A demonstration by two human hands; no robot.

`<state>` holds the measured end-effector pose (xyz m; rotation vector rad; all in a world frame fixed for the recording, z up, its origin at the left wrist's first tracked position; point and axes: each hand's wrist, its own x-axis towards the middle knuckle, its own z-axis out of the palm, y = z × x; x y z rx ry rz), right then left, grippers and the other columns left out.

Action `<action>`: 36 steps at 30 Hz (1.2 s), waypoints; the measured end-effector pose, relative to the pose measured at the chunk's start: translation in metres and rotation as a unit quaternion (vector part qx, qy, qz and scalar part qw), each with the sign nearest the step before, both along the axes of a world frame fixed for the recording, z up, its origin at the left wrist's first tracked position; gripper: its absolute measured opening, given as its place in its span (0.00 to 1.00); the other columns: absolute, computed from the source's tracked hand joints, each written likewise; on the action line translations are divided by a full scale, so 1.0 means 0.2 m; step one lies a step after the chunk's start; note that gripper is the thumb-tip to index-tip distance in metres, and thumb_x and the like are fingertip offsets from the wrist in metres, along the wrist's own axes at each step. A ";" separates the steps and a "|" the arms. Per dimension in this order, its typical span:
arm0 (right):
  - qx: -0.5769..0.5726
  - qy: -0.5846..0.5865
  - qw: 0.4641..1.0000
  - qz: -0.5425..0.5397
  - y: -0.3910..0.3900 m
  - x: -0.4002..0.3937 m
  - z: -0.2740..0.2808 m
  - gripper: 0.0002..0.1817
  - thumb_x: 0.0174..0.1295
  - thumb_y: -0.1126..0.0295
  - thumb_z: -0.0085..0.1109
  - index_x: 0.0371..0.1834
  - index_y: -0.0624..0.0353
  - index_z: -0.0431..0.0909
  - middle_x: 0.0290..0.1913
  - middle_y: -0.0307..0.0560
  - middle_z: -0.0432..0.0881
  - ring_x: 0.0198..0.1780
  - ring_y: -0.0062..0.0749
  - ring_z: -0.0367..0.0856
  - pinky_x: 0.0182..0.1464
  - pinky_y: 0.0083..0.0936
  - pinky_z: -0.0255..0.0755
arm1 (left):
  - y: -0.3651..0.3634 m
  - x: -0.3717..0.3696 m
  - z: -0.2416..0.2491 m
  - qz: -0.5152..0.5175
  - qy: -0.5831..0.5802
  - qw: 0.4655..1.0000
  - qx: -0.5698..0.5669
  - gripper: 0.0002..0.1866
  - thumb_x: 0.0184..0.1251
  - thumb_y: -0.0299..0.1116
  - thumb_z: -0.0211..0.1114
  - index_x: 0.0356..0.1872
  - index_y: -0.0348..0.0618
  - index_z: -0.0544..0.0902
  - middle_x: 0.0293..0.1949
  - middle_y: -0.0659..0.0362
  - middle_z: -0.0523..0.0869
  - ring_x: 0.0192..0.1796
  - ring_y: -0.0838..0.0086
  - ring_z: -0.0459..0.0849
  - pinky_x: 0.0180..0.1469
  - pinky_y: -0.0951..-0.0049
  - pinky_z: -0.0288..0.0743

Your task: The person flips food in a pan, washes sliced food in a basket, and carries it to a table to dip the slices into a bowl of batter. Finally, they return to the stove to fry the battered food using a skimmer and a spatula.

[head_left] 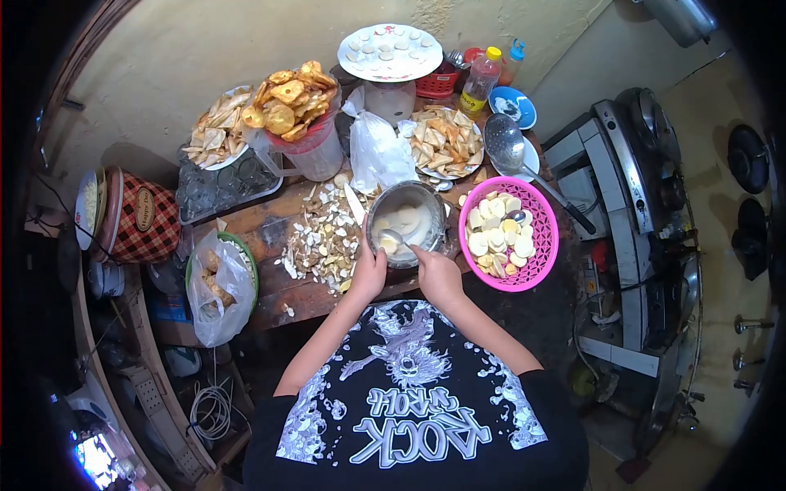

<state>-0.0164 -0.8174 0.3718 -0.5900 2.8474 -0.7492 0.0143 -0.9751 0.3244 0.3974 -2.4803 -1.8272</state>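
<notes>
A metal pot [436, 204] stands at the table's front edge, with pale slices in whitish liquid inside. My left hand [368, 272] is closed round the pot's near left side, its thumb by the rim. In my right hand [439, 274] is a spoon [395, 236], pinched by its handle at the near rim; the bowl dips among the slices. Just beyond my left fingers lies a pale knife blade [354, 203]; its handle is hidden. To the left spreads a heap of peelings [321, 245]. A pink basket [538, 263] of pale cut slices sits right of my right hand.
Behind the pot are a white plastic bag [379, 151], a plate of folded pastries [446, 141] and a pitcher [321, 155] topped with fried chips. A skimmer [503, 141] leans at right. A bagged green bowl [255, 274] hangs near the left edge. A stove [618, 131] stands right.
</notes>
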 end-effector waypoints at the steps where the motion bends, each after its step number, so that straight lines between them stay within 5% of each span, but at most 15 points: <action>1: 0.024 -0.003 1.000 0.010 0.02 -0.01 -0.05 0.17 0.52 0.76 0.46 0.45 0.55 0.77 0.28 0.56 0.78 0.30 0.47 0.78 0.33 0.39 0.72 | 0.00 0.00 -0.03 0.002 -0.015 1.000 0.011 0.32 0.65 0.27 0.43 0.67 0.44 0.39 0.57 0.39 0.66 0.58 0.56 0.69 0.60 0.68 0.59; 6: 0.076 0.072 0.993 -0.047 0.07 -0.14 -0.07 0.18 0.50 0.77 0.47 0.44 0.55 0.77 0.25 0.53 0.77 0.26 0.46 0.78 0.29 0.38 0.72 | -0.01 0.00 -0.07 -0.002 0.038 0.997 -0.060 0.32 0.66 0.29 0.44 0.67 0.43 0.39 0.55 0.40 0.69 0.52 0.59 0.74 0.53 0.68 0.68; 12: 0.056 0.012 0.998 0.007 0.03 -0.06 -0.06 0.18 0.51 0.77 0.47 0.46 0.57 0.76 0.27 0.56 0.78 0.28 0.47 0.78 0.30 0.38 0.72 | 0.00 -0.01 -0.13 0.040 -0.055 0.988 0.140 0.32 0.67 0.30 0.43 0.67 0.44 0.36 0.51 0.43 0.71 0.37 0.69 0.80 0.31 0.75 0.78; 17: -0.012 0.019 1.000 0.016 0.01 0.05 0.02 0.14 0.55 0.74 0.46 0.44 0.57 0.77 0.26 0.55 0.78 0.29 0.47 0.78 0.32 0.39 0.72 | -0.01 0.00 -0.13 -0.003 0.009 0.999 0.036 0.33 0.66 0.28 0.43 0.67 0.46 0.35 0.55 0.42 0.67 0.41 0.66 0.79 0.34 0.73 0.78; 21: 0.045 0.001 0.999 0.028 0.04 -0.01 -0.04 0.15 0.53 0.76 0.47 0.43 0.57 0.78 0.26 0.55 0.78 0.28 0.47 0.78 0.31 0.39 0.72 | 0.01 -0.01 -0.02 0.005 0.024 0.999 0.032 0.35 0.61 0.23 0.42 0.68 0.50 0.37 0.60 0.37 0.62 0.56 0.54 0.70 0.51 0.68 0.71; 24: 0.085 0.039 0.996 0.012 0.07 -0.14 -0.08 0.18 0.49 0.77 0.47 0.44 0.55 0.78 0.26 0.55 0.78 0.28 0.46 0.78 0.30 0.38 0.72 | -0.01 -0.01 -0.08 -0.001 0.021 1.000 -0.008 0.35 0.62 0.23 0.43 0.68 0.51 0.37 0.60 0.37 0.61 0.57 0.54 0.70 0.51 0.68 0.71; 27: 0.061 0.061 0.996 -0.037 0.06 -0.16 -0.02 0.18 0.51 0.76 0.47 0.45 0.53 0.77 0.26 0.53 0.77 0.28 0.46 0.78 0.30 0.39 0.72 | -0.01 -0.01 -0.10 0.009 -0.032 0.989 0.144 0.34 0.66 0.27 0.42 0.67 0.48 0.33 0.57 0.44 0.65 0.45 0.66 0.77 0.32 0.76 0.78; 28: 0.040 0.069 0.996 -0.043 0.05 -0.15 0.02 0.17 0.51 0.76 0.47 0.46 0.53 0.77 0.27 0.53 0.76 0.28 0.46 0.77 0.30 0.39 0.72 | -0.01 -0.02 -0.10 0.013 -0.008 0.994 0.109 0.34 0.64 0.26 0.43 0.67 0.50 0.37 0.57 0.39 0.66 0.50 0.56 0.76 0.44 0.69 0.76; 31: 0.007 0.070 0.996 -0.053 0.01 -0.12 0.11 0.17 0.53 0.74 0.48 0.47 0.52 0.76 0.27 0.50 0.75 0.29 0.46 0.76 0.30 0.38 0.71 | -0.02 0.00 -0.07 0.020 -0.053 0.973 0.225 0.28 0.67 0.30 0.43 0.65 0.47 0.42 0.47 0.47 0.74 0.24 0.75 0.80 0.21 0.82 0.72; 36: -0.003 0.077 0.997 -0.029 0.01 -0.16 0.15 0.18 0.54 0.74 0.49 0.50 0.53 0.74 0.29 0.52 0.74 0.29 0.46 0.76 0.32 0.37 0.71 | -0.04 0.01 -0.05 0.048 -0.129 0.945 0.296 0.27 0.67 0.29 0.42 0.63 0.47 0.43 0.43 0.51 0.76 0.20 0.78 0.78 0.21 0.83 0.71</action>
